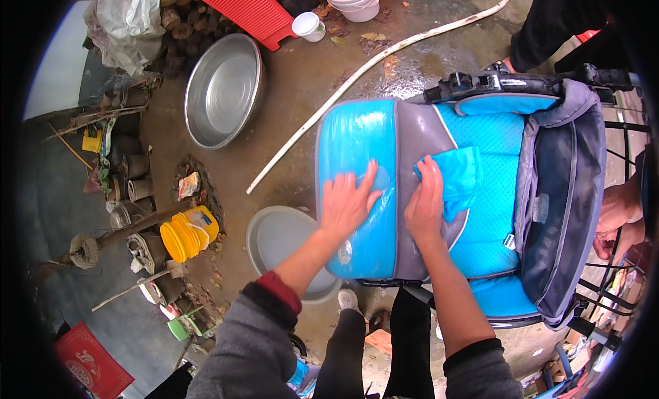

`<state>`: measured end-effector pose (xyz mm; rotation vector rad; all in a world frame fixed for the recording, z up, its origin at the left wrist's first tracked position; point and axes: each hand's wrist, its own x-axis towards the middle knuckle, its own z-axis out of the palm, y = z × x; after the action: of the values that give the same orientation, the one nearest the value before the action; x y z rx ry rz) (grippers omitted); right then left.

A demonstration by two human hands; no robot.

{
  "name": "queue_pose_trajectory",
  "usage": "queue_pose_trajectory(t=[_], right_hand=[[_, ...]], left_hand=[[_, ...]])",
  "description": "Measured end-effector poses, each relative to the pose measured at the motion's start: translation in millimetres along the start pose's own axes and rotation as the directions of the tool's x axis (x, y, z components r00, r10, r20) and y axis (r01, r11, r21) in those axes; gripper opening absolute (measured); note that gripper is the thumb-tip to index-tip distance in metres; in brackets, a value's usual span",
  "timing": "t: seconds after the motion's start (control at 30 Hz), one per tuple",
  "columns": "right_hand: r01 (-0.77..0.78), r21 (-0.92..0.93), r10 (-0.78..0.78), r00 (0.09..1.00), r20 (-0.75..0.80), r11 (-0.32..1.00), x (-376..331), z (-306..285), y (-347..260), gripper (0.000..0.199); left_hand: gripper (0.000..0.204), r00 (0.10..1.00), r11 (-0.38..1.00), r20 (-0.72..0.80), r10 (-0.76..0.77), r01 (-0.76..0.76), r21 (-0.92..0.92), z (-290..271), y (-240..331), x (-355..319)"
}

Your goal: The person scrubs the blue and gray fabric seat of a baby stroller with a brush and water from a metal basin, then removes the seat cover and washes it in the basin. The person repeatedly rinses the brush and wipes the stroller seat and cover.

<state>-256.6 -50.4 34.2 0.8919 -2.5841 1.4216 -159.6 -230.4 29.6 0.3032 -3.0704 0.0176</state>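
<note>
A blue and grey stroller (417, 241) lies before me, its footrest end toward the left and its grey canopy (559, 220) at the right. The smooth blue panel (364, 131) looks wet and shiny. My left hand (347, 203) rests on this panel with fingers stretched out and apart; a small pale-blue patch shows between its thumb and forefinger, too indistinct to name. Over the grey section, my right hand (427, 200) has its fingers closed on a blue cloth (461, 179). The cloth hangs over the edge of the dimpled blue seat (491, 244).
A grey basin (255, 242) of cloudy water stands by the stroller's left end. Farther off are a metal basin (190, 100), a white pole (329, 102), a red washboard (244, 11) and a yellow bucket (180, 240). Another person's hands (618, 217) are at the right.
</note>
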Motion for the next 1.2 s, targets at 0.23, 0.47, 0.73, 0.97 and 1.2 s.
queue_pose_trajectory(t=[0.23,0.47,0.73,0.97,1.2], right_hand=[[-0.021,-0.007,0.021,1.0,0.016,1.0,-5,3,8,0.056],[-0.039,0.034,0.039,0.999,-0.01,0.999,-3,4,4,0.051],[-0.07,0.054,0.07,0.998,-0.003,0.996,-1,2,2,0.055],[-0.049,0.073,0.051,0.998,-0.029,0.996,0,2,2,0.055],[-0.072,0.065,0.074,0.997,-0.031,0.995,2,1,0,0.053]], left_hand=[[0.059,0.926,0.944,-0.2,-0.321,0.33,0.013,9,-26,79],[0.061,0.939,0.926,0.008,0.344,-0.338,-0.167,-46,20,-45],[0.062,0.976,0.986,0.2,-0.086,0.112,-0.121,-43,54,-4],[0.051,0.974,0.989,-0.181,0.139,-0.128,0.071,-11,18,-2],[0.071,0.966,0.985,0.25,-0.063,0.101,-0.143,-64,80,-43]])
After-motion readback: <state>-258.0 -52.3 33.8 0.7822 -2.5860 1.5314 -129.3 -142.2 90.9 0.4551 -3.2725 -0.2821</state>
